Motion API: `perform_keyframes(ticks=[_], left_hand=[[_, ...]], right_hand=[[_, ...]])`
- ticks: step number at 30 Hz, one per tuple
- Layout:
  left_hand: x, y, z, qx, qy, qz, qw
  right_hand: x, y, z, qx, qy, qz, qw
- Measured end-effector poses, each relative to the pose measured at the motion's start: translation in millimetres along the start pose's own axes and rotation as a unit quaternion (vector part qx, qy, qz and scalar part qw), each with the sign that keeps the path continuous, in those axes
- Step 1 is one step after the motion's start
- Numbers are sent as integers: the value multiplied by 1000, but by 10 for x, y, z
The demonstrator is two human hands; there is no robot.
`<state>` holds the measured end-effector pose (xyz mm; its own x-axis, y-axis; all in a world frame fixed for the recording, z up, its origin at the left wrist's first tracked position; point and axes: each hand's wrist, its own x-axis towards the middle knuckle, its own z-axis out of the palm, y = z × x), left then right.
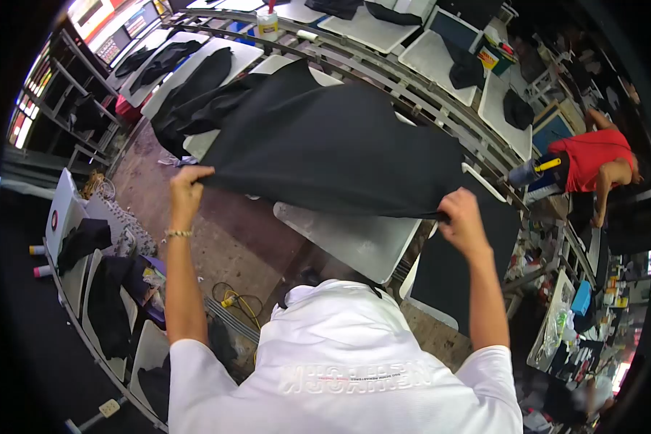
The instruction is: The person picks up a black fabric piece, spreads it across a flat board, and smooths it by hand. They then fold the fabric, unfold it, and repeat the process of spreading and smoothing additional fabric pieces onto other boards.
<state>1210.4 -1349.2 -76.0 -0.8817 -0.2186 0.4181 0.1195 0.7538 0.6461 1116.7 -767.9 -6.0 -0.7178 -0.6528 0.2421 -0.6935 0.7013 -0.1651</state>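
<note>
A large piece of black fabric (325,145) is stretched out in front of me, over a pale flat board (347,242). My left hand (188,189) pinches its near left corner. At the near right corner, my right hand (461,217) is closed on the edge. The fabric's near edge runs fairly straight between both hands, and its far side drapes over the rail area. Just right of my right hand, another black fabric piece (456,267) lies flat on a neighbouring board. More bunched black fabric (188,105) rests on boards to the left.
Metal rails (405,98) curve behind the boards. A white tub (267,25) stands at the back. To the right, a person in a red top (600,159) bends near a bucket (522,173). A yellow cable (242,300) lies on the floor (152,217).
</note>
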Motion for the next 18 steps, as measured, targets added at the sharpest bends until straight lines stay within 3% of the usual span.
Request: perform_keyframes(ticks=[3,5,12,14,15,16,17,18], left_hand=[[-426,-270,292,28,-27,-51,998],[-648,-401,389,39,-43,-84,995],[-1045,-680,410,61,-107,-133,983],[-1103,-745,327,4,-218,-183,959],[-1065,-729,266,4,-221,-184,958],[-1020,-719,167,-84,-298,-255,916],[-969,-668,61,-170,-368,-323,855],[-836,-624,-11,-164,-374,-322,854]], right_hand=[[-397,52,784,24,-18,91,995],[-592,1,1088,31,-14,96,995],[-1016,-136,1319,33,-56,158,985],[-1069,-143,1211,56,-69,168,982],[-1032,-187,1013,109,-159,185,964],[-1010,-206,875,162,-247,199,934],[-988,-167,834,164,-249,199,934],[-950,-98,812,310,-167,190,916]])
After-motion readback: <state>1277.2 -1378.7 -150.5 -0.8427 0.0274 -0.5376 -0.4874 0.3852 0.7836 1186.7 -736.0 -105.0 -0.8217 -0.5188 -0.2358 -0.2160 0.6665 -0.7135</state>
